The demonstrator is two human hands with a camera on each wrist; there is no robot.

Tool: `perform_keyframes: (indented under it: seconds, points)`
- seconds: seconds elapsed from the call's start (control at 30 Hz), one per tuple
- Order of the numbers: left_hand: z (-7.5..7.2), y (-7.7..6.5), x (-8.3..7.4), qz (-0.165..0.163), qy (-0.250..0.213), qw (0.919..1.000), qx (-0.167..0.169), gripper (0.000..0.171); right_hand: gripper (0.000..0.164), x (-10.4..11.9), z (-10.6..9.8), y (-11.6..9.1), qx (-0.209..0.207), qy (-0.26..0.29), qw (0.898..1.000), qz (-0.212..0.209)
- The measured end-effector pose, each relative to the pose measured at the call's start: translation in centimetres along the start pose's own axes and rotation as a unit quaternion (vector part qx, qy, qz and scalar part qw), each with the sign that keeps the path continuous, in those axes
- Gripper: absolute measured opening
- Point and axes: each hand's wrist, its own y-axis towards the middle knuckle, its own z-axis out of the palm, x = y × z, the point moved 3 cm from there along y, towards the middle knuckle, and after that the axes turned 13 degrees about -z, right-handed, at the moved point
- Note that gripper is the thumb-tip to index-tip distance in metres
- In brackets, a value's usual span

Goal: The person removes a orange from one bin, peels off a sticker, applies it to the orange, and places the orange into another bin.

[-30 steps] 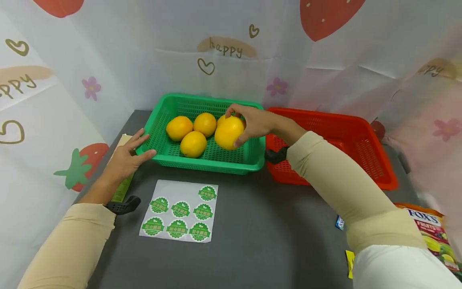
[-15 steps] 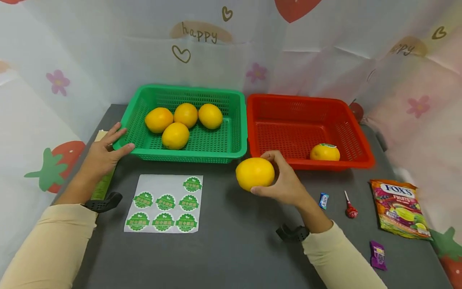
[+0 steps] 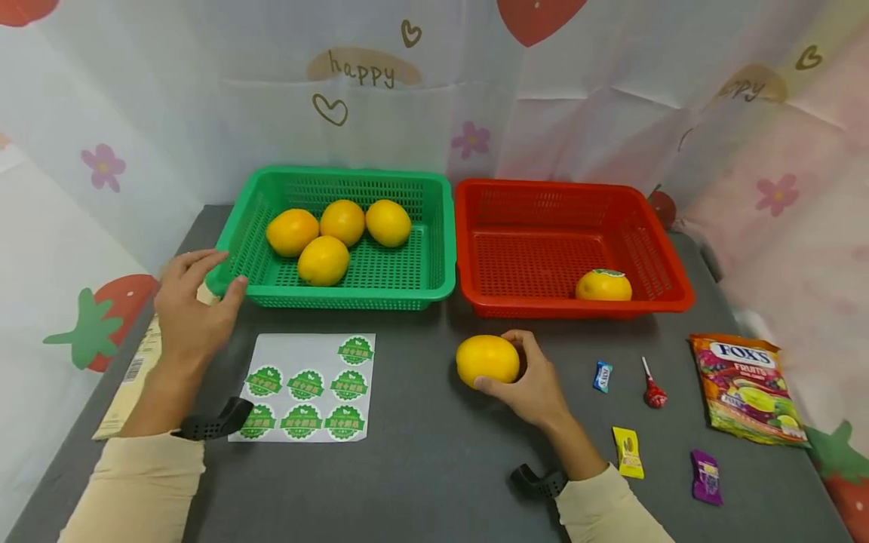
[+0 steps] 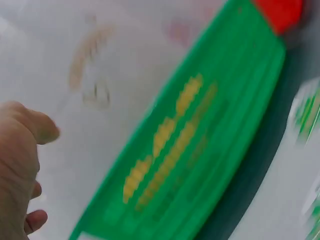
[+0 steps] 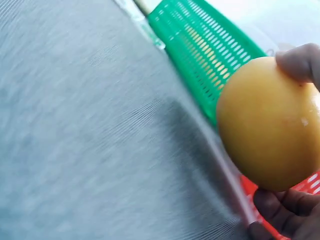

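My right hand (image 3: 536, 381) grips a smooth yellow orange (image 3: 487, 360) over the dark table, in front of the red basket. In the right wrist view, thumb and fingers hold that orange (image 5: 270, 125) from opposite sides. Near the front left corner of the green basket (image 3: 339, 296), my left hand (image 3: 193, 309) is raised with loosely bent fingers and holds nothing. Several oranges (image 3: 323, 261) lie inside this basket. One orange (image 3: 603, 286) with a green-and-white sticker sits in the red basket (image 3: 543, 308). A white sheet (image 3: 292, 348) with several round green stickers (image 3: 305, 385) lies before the green basket.
At right lie a Fox's candy bag (image 3: 750, 388), a red lollipop (image 3: 654, 392) and small blue (image 3: 602, 375), yellow (image 3: 627, 452) and purple wrapped candies (image 3: 707, 477). A pale yellow packet (image 3: 142, 369) lies under the left forearm. A printed curtain (image 3: 271, 121) stands behind.
My right hand has lifted an orange out of the green basket and brought it toward me, over the table. My left hand has come off the green basket's corner and moved back slightly.
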Motion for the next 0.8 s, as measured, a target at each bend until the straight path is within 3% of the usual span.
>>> perform_keyframes:
  seconds: [0.07,0.2,0.3,0.43,0.53,0.63,0.8]
  points:
    - [0.9,-1.4,-1.7,0.032,-0.049,0.9982,-0.015,0.029,0.068,-0.3,0.1,-0.2,-0.008,0.006,1.0,-0.007]
    - [2.8,-4.2,-5.0,0.043,-0.108,0.9927,0.034,0.024,0.066,0.0,0.3,-0.3,-0.02,0.009,0.999,-0.029]
    - [4.4,-6.1,-4.6,0.021,-0.103,0.9914,0.078,0.026,0.063,-0.1,0.7,-0.4,-0.016,-0.003,0.999,-0.047]
    - [6.2,-7.3,-3.4,-0.018,-0.1,0.9869,0.125,0.028,0.062,-1.0,0.9,-0.5,-0.007,-0.02,0.997,-0.07]
    - [7.2,-7.8,-3.0,-0.053,-0.1,0.9816,0.154,0.029,0.062,-1.2,0.9,-0.5,-0.002,-0.023,0.997,-0.073]
    - [8.5,-8.3,-1.1,-0.084,-0.086,0.9753,0.185,0.03,0.062,-1.4,0.9,-0.5,0.001,-0.021,0.997,-0.07]
    - [9.8,-8.7,0.2,-0.101,-0.064,0.9652,0.233,0.032,0.068,-1.5,0.8,-0.5,0.01,-0.043,0.997,-0.065]
